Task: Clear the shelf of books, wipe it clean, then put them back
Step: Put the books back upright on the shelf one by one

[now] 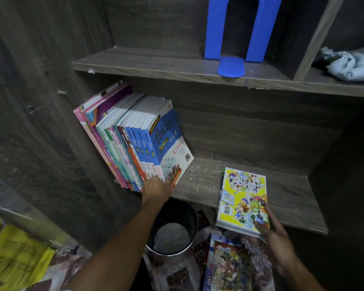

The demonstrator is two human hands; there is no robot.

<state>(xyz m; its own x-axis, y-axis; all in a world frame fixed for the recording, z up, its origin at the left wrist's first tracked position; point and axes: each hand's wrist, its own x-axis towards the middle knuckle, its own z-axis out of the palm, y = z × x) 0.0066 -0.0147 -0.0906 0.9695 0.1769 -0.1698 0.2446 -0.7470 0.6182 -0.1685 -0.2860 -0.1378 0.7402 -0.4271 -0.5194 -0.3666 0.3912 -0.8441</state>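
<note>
The dark wood shelf (282, 185) fills the view, its lower board bare through the middle. At its left end stands a row of books (135, 139), spines toward the near edge and leaning left onto the side panel, probably because nothing props their right side. Below the board sits a round bin (192, 211), with more comics (231, 267) on the floor to its right. A blue bookend (243, 28) stands unused on the upper board, and a crumpled cloth (349, 64) lies in the far right compartment. A yellow comic (243, 198) lies flat on the board's near right edge. The right hand (275, 238) grips its near corner, thumb on the cover. The left hand (157, 189) is at the foot of the row, likely steadying it, though I cannot tell whether its fingers curl round a book. Whether this book is coming or going is unclear.
</note>
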